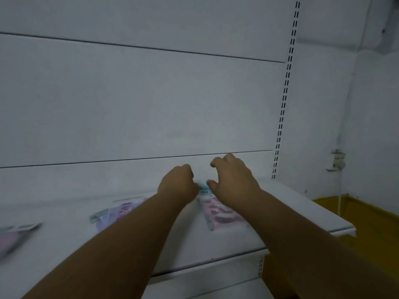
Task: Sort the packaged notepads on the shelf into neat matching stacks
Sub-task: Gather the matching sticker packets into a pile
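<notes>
A pink packaged notepad with a teal header (218,213) lies flat on the white shelf (298,210), partly under my right wrist. My left hand (178,183) hovers at the pack's far left corner with its fingers curled in; whether it grips the header is hidden. My right hand (232,176) is just above the pack's far end, fingers spread and bent, holding nothing that I can see. A purple pack with a green-edged one beside it (117,212) lies left of my left forearm. Another purple pack (13,236) sits blurred at the far left edge.
The shelf's white back panel (140,104) rises right behind my hands. A slotted upright (282,108) marks the shelf's right end. Beyond it are a white wall with a socket and cable (336,161) and a yellow floor (367,223).
</notes>
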Available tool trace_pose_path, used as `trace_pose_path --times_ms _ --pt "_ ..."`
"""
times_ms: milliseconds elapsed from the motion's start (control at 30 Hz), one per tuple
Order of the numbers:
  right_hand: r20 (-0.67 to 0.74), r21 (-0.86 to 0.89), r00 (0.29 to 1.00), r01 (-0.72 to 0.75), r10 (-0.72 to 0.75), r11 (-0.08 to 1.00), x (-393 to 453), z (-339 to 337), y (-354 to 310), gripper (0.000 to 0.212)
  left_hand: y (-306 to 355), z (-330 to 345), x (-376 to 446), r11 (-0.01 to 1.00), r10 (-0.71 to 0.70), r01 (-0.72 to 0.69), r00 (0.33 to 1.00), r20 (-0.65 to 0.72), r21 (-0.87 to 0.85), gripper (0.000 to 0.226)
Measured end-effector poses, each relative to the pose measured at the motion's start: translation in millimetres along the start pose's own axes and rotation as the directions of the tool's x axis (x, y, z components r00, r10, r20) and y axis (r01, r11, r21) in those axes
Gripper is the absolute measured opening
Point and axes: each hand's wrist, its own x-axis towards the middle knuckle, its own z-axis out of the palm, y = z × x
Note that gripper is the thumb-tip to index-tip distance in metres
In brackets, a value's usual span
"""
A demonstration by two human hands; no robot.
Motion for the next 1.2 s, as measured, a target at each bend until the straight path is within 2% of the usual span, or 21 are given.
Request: trace_pose_path --times_ms 67,133,267,367,500,633,700,833,967,1067,1200 --pt "-0.050 0.044 0.992 0.117 -0.114 0.992 7 -10 -36 0.047 -23 -21 -13 0.997 0.056 -0.055 0.998 -0.026 0.055 0.033" --pt "-0.086 0.098 0.971 0.232 -0.224 0.968 13 -13 -85 0.046 -62 -48 -31 0.994 0.058 -0.051 0.996 -0.072 0.098 0.034" --pt "-0.128 0.183 0.901 0.431 -0.414 0.883 9 -6 -212 0.044 -170 -121 -84 0.979 -0.102 0.126 0.983 -0.152 0.159 0.036" --pt "-0.117 0.255 0.833 0.551 -0.541 0.794 -12 5 -318 0.045 -261 -183 -137 0.940 -0.249 0.289 0.945 -0.212 0.181 0.037" --pt "-0.105 0.279 0.771 0.630 -0.629 0.725 -40 27 -439 0.044 -365 -249 -201 0.885 -0.326 0.395 0.904 -0.276 0.247 0.034" --pt "-0.076 0.280 0.746 0.653 -0.661 0.704 -67 45 -560 0.046 -474 -305 -255 0.835 -0.385 0.469 0.871 -0.304 0.289 0.033" --pt "-0.052 0.291 0.760 0.632 -0.648 0.718 -74 54 -604 0.046 -516 -325 -268 0.830 -0.404 0.487 0.861 -0.308 0.274 0.032" --pt "0.025 0.277 0.800 0.570 -0.599 0.773 -70 66 -650 0.047 -572 -347 -261 0.836 -0.429 0.493 0.861 -0.273 0.241 0.032" --pt "0.073 0.227 0.822 0.538 -0.565 0.812 -53 76 -668 0.046 -604 -346 -238 0.802 -0.438 0.489 0.872 -0.220 0.343 0.036" --pt "0.099 0.203 0.826 0.529 -0.555 0.824 -45 90 -675 0.046 -621 -342 -224 0.709 -0.536 0.570 0.818 -0.207 0.415 0.042" --pt "0.141 0.200 0.825 0.518 -0.547 0.832 -33 115 -684 0.046 -636 -338 -207 0.668 -0.602 0.606 0.781 -0.165 0.432 0.046"
